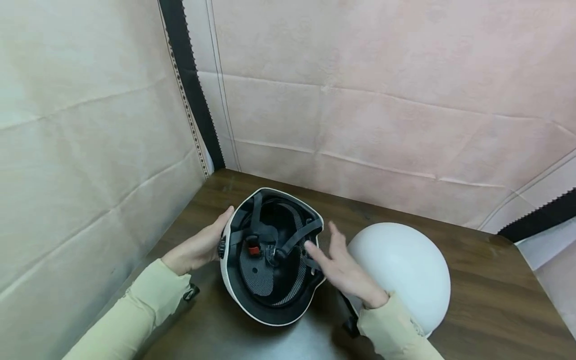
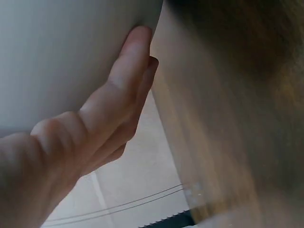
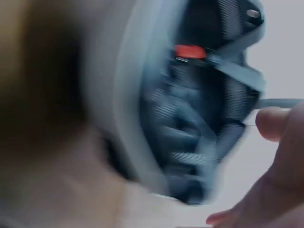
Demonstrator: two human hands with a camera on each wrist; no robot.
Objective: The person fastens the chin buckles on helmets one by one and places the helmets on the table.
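A white helmet (image 1: 226,280) is tipped over, its dark padded inside facing the head camera. Black chin straps (image 1: 297,237) cross the opening, and a red buckle piece (image 1: 254,250) lies among them. My left hand (image 1: 207,245) supports the helmet's left side. In the left wrist view, the fingers (image 2: 116,83) lie nearly straight along the smooth shell. My right hand (image 1: 344,267) is at the helmet's right rim, fingers spread and extended. Blurred in the right wrist view, a thin strap (image 3: 280,103) runs past the thumb (image 3: 273,122).
A second white helmet (image 1: 409,270) sits dome up on the wooden table (image 1: 490,280), partly behind the right forearm. Pale fabric walls (image 1: 360,110) enclose the table's left and back edges.
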